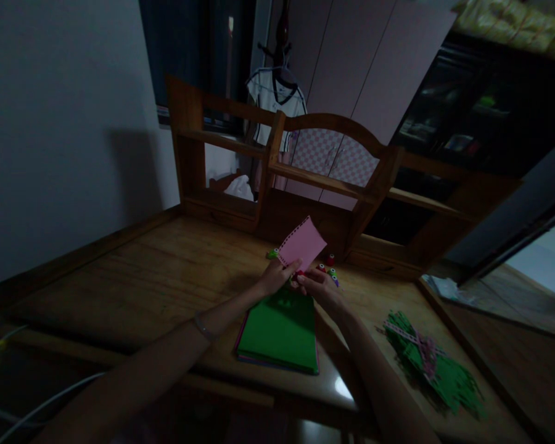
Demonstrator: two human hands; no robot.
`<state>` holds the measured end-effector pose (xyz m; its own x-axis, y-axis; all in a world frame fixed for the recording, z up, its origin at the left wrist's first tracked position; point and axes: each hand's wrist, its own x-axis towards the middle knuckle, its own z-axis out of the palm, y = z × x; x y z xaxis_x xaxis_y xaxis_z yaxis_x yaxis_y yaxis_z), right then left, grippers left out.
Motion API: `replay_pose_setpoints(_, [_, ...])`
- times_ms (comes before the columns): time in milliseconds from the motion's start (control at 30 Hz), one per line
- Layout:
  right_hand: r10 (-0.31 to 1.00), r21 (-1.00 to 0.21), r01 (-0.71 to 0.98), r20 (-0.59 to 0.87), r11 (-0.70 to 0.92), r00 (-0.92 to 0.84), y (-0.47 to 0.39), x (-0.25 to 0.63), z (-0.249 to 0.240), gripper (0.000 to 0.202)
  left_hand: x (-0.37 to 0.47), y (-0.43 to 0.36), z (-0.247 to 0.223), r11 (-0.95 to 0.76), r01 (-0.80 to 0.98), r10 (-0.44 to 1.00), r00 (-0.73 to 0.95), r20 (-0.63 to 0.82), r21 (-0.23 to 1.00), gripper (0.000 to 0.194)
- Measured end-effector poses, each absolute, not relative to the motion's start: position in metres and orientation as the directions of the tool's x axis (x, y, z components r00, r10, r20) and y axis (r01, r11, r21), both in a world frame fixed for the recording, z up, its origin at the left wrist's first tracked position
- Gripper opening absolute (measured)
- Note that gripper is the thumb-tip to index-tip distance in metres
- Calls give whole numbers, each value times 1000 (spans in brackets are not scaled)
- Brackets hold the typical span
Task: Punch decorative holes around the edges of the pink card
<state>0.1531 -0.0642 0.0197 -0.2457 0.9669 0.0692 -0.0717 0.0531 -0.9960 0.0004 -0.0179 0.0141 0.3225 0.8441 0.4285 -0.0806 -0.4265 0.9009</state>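
Observation:
My left hand [280,275] pinches the lower corner of a pink sheet [304,244] with small notches or holes along its upper left edge. At the sheet's lower right edge, my right hand [316,285] has its fingers closed around a small red object [300,274], partly covered by the fingers. Both hands are close together over the far end of a stack of green paper [280,333]. Beyond them on the table stand small colourful pieces with eye-like tops: a green one [272,253], a red one [330,259] and several more by the right hand.
Green and pink paper strips [430,364] lie heaped on the right of the wooden table [148,277]. A wooden shelf unit [324,179] rises along the back edge. White cables [50,398] hang at the lower left. A light reflection shows near the front edge.

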Motion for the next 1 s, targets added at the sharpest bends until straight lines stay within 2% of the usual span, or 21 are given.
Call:
replay_pose_setpoints(167, [974,-992,-121,60,33,-219,-64,153,19,29,0,-19,14,-457,-75,846,270,459,886,37])
replay_pose_setpoints(333, [981,-993,-106,67,48,-184,-65,153,20,30,-2,-20,15,-395,-65,866,307,395,917,38])
replay_pose_setpoints(500, [987,-992,-67,112,105,-113,-64,153,19,32,0,-17,15,-468,-62,853,228,469,882,38])
replay_pose_setpoints(800, [988,-986,-109,135,126,-77,-61,158,19,33,-2,-22,18,-355,-27,911,215,352,934,33])
replay_pose_setpoints(1000, [983,-980,-193,88,56,-159,-63,155,21,30,-2,-28,23,-310,-27,927,212,309,950,35])
